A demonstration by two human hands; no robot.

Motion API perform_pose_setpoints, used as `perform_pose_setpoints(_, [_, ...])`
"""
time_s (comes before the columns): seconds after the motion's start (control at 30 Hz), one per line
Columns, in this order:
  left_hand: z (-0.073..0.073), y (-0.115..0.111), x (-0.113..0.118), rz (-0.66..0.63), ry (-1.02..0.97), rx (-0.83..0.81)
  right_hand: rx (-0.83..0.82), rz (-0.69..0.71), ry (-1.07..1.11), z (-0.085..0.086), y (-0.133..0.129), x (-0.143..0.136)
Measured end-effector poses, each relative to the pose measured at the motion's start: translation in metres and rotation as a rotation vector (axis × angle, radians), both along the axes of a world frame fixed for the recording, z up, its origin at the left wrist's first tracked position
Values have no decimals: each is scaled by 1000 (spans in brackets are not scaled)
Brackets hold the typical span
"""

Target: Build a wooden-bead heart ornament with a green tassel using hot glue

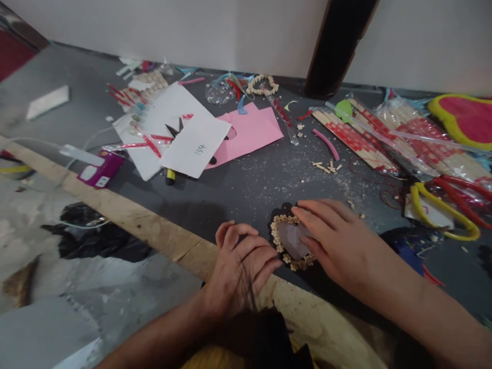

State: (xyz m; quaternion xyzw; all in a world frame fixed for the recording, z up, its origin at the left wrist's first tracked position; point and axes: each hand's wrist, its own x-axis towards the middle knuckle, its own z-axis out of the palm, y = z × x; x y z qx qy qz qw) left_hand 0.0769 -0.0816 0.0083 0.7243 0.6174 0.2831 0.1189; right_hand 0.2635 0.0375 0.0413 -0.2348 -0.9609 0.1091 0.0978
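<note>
The grey surface (pixel 246 184) carries everything, and on its far right lie the wrapped sticks (pixel 357 138), with the white sheets (pixel 196 148) and the pink paper (pixel 253 136) farther to the left. Near the front edge, the right hand (pixel 346 236) reaches over the right side of the heart-shaped piece (pixel 291 240); its fingers are long and close together, the thumb below them, but I cannot tell if they pinch the rim or only rest there. The left hand (pixel 240 261) is just beside the left side of this piece, palm partly up, fingers loosely bent and a little apart, pinching nothing that I can see. The piece lies on the surface, between the two hands, with a dark scalloped edge (pixel 286 207) showing behind it. For good handling, I would judge, it should be supported from below or by this edge, with light and even pressure, because the small flower-like bits (pixel 274 230) around the heart could come loose. The short stick pieces (pixel 326 168) and crumbs would better not get under it.
</note>
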Motion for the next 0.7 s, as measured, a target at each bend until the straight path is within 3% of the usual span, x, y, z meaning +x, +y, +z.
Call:
perform_pose_setpoints(0.1, [9,10,-20,-8,14,56,42,-45,20,12,-11,6])
perform_pose_setpoints(0.2, [11,32,-40,-185,33,103,8,-188,23,14,-36,9])
perform_pose_setpoints(0.37, [-2,65,-53,-504,109,182,-5,-531,114,-7,-80,-8])
perform_pose_setpoints(0.5, [-10,78,-53,-698,99,230,31,-720,128,-20,-93,-28])
perform_pose_setpoints(0.7, [-10,84,-52,-744,25,221,55,-776,105,-24,-92,-40])
